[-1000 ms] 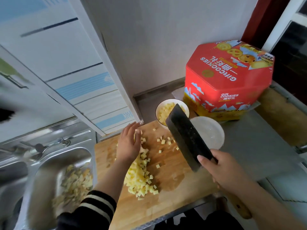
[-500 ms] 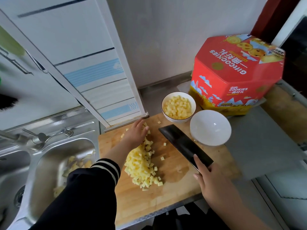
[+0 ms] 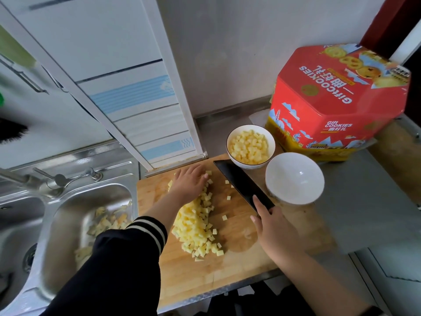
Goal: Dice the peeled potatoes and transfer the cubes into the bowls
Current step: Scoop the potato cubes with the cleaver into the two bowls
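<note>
While the potato cubes (image 3: 197, 226) lie heaped at the middle of our cutting board (image 3: 237, 265), our left hand (image 3: 190, 184) rests flat with straight fingers on the heap's twelve o'clock end. At three o'clock of the heap our right hand (image 3: 272, 226) grips the cleaver (image 3: 242, 184), its dark blade slanting toward eleven o'clock across the board. Just past the blade tip sits a bowl of cubes (image 3: 250, 145); an empty white bowl (image 3: 294, 178) touches it at four o'clock. Beyond both, a red cookie tin (image 3: 337, 103) stands on the desk (image 3: 364, 213). At nine o'clock, the steel sink (image 3: 75, 215) holds peelings (image 3: 102, 221).
</note>
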The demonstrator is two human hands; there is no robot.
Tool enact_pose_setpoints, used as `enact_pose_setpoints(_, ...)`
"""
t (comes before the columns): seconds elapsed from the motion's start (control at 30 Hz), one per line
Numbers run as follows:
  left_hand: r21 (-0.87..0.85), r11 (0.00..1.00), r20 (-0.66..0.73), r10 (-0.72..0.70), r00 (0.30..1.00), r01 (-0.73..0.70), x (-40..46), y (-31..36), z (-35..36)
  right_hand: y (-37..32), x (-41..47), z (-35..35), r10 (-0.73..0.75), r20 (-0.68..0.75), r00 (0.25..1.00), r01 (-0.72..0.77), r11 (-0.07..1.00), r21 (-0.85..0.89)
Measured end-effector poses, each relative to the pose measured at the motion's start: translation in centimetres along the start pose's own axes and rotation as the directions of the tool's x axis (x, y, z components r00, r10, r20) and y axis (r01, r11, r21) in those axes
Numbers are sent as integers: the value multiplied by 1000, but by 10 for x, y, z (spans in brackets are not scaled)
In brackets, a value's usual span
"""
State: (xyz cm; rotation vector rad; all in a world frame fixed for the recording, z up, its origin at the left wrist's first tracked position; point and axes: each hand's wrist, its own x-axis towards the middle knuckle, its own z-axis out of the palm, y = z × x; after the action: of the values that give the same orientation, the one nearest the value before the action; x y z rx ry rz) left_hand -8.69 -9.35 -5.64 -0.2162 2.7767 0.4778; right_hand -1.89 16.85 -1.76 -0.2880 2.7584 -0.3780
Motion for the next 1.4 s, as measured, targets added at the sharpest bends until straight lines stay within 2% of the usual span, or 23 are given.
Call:
enact_pose_setpoints(0.13,-88,996,-21,13,1000,-15,-3,5,-6,-9,14,7,-54,-25,998,54,999,-4)
enact_pose_setpoints(0.2,-180,984,-109,-16,994,-4,-9,0,-9,-13,15,10,-84,-33,996,84,996,0)
enact_pose_setpoints(0.27,-254,966,-211,-105,972,50,-13,-12,-10,-20,13,10,-111,-30,993,111,994,9)
enact_pose_setpoints(0.3,-288,953,-211,-155,965,90,-14,-20,-9,-22,11,11,-126,-24,992,126,992,10)
enact_pose_setpoints(0.37,-329,933,-125,-200,972,149,-18,-31,-6,-28,8,12,-154,-9,988,154,988,18)
enact_pose_setpoints(0.5,-341,937,-65,-104,992,76,-29,-35,5,-40,1,11,-219,27,975,217,974,60)
enact_pose_setpoints(0.63,-489,869,-79,-135,988,80,-44,-30,7,-40,-4,9,-260,22,965,251,950,188)
enact_pose_setpoints(0.7,-539,841,-90,-109,990,43,-50,-30,7,-37,-8,3,-229,15,973,214,931,297)
enact_pose_setpoints(0.77,-513,858,-142,-99,985,12,-52,-33,8,-33,-12,-5,-168,30,985,147,922,357)
enact_pose_setpoints(0.87,-461,883,-205,-199,958,85,-54,-37,14,-22,-12,-11,-75,119,990,25,926,377)
enact_pose_setpoints(0.97,-424,900,-246,-227,942,106,-63,-33,23,-9,-11,-9,-45,175,984,-24,926,376)
enact_pose_setpoints(1.23,-606,790,-339,-360,870,91,-98,-33,57,10,-37,24,85,182,980,-171,828,534)
enact_pose_setpoints(1.4,-583,796,-371,-437,820,161,-116,-23,73,7,-42,35,160,183,970,-239,772,589)
